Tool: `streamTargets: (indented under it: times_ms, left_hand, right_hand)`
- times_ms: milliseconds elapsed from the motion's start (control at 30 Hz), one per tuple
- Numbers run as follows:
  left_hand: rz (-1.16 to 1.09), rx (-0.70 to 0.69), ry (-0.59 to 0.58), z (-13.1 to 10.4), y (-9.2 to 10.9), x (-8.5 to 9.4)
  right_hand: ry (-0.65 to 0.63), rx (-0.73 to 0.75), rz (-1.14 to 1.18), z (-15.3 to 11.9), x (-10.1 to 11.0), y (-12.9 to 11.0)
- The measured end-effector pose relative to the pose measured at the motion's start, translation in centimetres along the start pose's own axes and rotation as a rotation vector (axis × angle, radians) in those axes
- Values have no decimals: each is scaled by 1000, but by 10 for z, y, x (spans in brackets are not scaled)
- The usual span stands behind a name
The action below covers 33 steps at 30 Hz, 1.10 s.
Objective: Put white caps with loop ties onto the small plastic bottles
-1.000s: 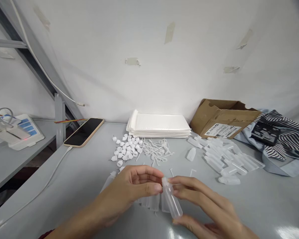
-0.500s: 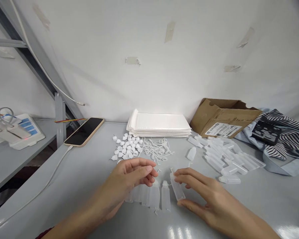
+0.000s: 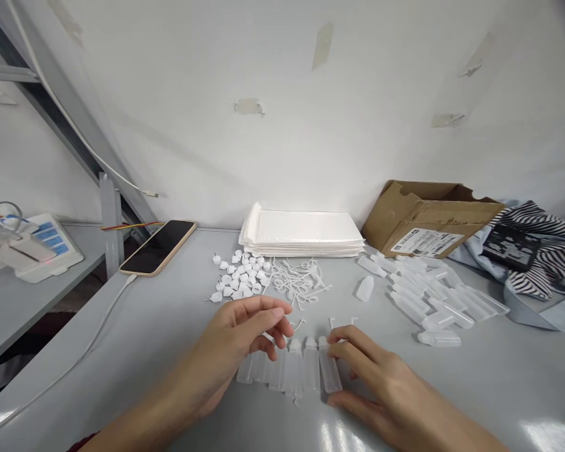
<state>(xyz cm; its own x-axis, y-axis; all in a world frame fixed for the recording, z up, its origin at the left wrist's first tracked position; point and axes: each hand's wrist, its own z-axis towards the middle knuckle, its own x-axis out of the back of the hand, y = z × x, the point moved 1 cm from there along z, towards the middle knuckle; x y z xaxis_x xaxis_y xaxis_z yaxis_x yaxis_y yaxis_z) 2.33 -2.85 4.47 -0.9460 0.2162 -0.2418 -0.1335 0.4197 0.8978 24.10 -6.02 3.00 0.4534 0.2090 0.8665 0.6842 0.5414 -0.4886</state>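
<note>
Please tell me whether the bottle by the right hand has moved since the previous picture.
Yes, the bottle has shifted left and nearer the person, judged against the bottle just left of it in the row.

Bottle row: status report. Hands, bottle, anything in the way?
Right hand on rightmost bottle, fingers at top and base. Left hand open, seemingly empty, partly hiding the row. Small white piece just beyond.
</note>
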Motion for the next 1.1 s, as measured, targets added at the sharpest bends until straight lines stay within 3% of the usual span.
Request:
streamTargets:
  times_ms: [167,267,367,467,567,667,1100]
  left_hand:
    - [16,-8,7,0,2,-1]
    - [168,-23,21,-2,5,-2]
    - [585,-212,11,-4,2,-4]
    - [968,-517,-121,-4,-10,-7]
    - [1158,-596,-251,-1,-24,-7]
    - [1247,-636,-293,2,-31,-7]
    - [1466,-823,-102,1,-47,-16]
  right_hand:
    - [7,0,-7,4,-6,0]
    - [14,-6,15,5,-7,0]
    - [-1,-13,21,5,-7,1]
    - [3,-1,35,5,-7,2]
    - [8,0,45,6,-8,3]
    - [-7,-16,47,5,-8,4]
    - [-78,-69,146,5,-10,6]
